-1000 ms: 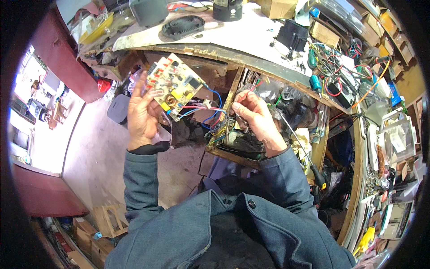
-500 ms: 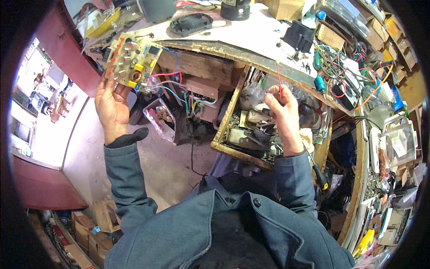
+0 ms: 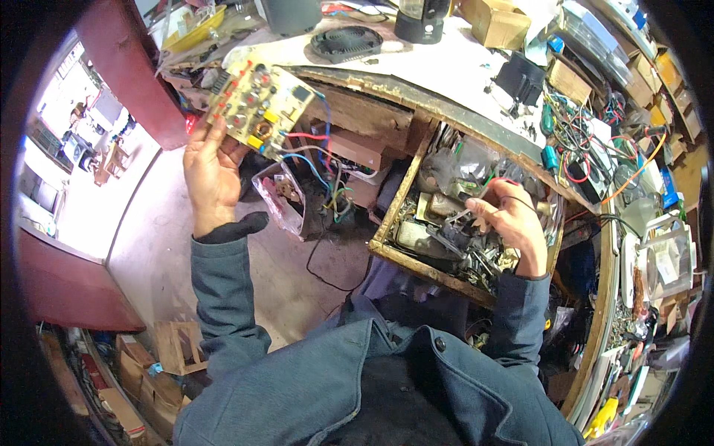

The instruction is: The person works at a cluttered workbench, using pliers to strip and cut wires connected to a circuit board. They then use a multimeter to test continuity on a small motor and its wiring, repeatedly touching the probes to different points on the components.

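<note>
My left hand (image 3: pixel 213 175) grips the lower left edge of a cream circuit board (image 3: pixel 264 104), raised below the workbench edge, with red capacitors or parts, yellow blocks and a copper coil on it. Red, blue and pale wires (image 3: pixel 327 169) hang from its right side. My right hand (image 3: pixel 513 223) is closed over a wooden drawer (image 3: pixel 394 219) crammed with metal parts, tools and plastic bags. Something small and red shows at its fingertips, with a thin object by them; I cannot make out exactly what it holds.
The workbench (image 3: pixel 454 67) carries a black ring-shaped part (image 3: pixel 346 44), a black appliance (image 3: pixel 420 18), cardboard boxes (image 3: pixel 502 22) and tangled cables (image 3: pixel 595 156). A box (image 3: pixel 279 204) of scraps sits below, left of the drawer. A red panel (image 3: pixel 119 74) borders a bright doorway at left.
The board first rose leftward, away from the drawer, then shifted slightly right. My right hand has moved right and lower over the drawer; the red wire it held upright is no longer upright.
</note>
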The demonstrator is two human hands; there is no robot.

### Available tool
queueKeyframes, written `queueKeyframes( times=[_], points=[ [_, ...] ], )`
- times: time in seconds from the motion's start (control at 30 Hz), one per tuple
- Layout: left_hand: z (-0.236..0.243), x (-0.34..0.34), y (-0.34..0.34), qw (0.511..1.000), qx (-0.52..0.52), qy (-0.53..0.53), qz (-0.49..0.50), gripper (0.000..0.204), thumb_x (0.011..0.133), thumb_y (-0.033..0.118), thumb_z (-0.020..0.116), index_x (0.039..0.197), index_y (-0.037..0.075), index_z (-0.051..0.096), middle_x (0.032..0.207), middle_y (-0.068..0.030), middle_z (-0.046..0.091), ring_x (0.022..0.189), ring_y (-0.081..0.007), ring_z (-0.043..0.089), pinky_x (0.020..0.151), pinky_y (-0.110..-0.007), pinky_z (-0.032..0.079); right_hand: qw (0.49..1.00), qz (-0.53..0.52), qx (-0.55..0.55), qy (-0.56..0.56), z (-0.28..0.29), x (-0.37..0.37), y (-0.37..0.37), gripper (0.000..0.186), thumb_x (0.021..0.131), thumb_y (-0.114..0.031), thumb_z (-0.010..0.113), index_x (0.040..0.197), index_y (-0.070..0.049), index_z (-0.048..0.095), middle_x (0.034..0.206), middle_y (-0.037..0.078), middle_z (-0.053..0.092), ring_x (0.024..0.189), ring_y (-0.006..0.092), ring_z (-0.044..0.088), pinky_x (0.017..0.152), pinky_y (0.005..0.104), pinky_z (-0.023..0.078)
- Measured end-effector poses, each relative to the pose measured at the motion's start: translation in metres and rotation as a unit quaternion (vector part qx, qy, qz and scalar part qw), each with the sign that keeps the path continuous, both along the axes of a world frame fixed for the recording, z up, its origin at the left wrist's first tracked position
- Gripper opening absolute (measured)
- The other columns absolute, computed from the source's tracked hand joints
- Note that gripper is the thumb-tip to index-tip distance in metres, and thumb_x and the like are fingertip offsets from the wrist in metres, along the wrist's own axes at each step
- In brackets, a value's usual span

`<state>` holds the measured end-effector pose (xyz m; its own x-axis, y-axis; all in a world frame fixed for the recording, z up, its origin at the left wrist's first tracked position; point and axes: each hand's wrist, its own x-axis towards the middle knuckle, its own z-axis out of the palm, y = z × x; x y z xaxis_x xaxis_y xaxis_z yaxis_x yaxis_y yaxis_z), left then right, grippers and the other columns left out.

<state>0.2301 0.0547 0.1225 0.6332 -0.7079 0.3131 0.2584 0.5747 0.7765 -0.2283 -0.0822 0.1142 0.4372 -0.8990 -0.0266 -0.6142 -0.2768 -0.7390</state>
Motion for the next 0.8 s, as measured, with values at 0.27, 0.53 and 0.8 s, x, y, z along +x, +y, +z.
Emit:
queueKeyframes(
  times=[0.27, 0.53, 0.8],
  points=[
    [0.006, -0.040, 0.001, 0.999, 0.021, -0.025, -0.036, 0.028, 0.101, 0.004, 0.065, 0.129, 0.001, 0.065, 0.115, -0.0144, 0.076, 0.096, -0.0243, 0.078, 0.083, -0.041, 0.068, 0.975, 0.069, -0.004, 0.210, 0.027, -0.044, 0.001, 0.060, 0.077, -0.057, 0.088, 0.084, 0.000, 0.074, 0.068, 0.014, 0.065, 0.064, 0.0248, 0.063, 0.063, 0.0413, 0.050],
    [0.003, -0.062, -0.008, 0.997, 0.024, -0.072, -0.032, 0.029, 0.099, 0.000, 0.065, 0.129, -0.003, 0.065, 0.114, -0.0136, 0.076, 0.094, -0.0186, 0.076, 0.076, -0.032, 0.067, 0.974, 0.096, 0.205, 0.009, 0.051, -0.073, 0.025, 0.035, 0.086, -0.031, 0.088, 0.086, 0.001, 0.077, 0.072, 0.006, 0.072, 0.065, 0.0141, 0.069, 0.059, 0.0293, 0.052],
    [0.025, -0.075, -0.037, 0.993, 0.000, -0.113, -0.029, 0.030, 0.101, 0.001, 0.064, 0.131, -0.004, 0.063, 0.114, -0.0157, 0.076, 0.094, -0.0212, 0.077, 0.075, -0.032, 0.067, 0.971, 0.121, 0.202, -0.035, 0.027, -0.059, 0.004, 0.028, 0.096, -0.024, 0.079, 0.083, -0.001, 0.068, 0.072, 0.003, 0.070, 0.064, 0.0117, 0.068, 0.058, 0.0276, 0.054]
  ],
)
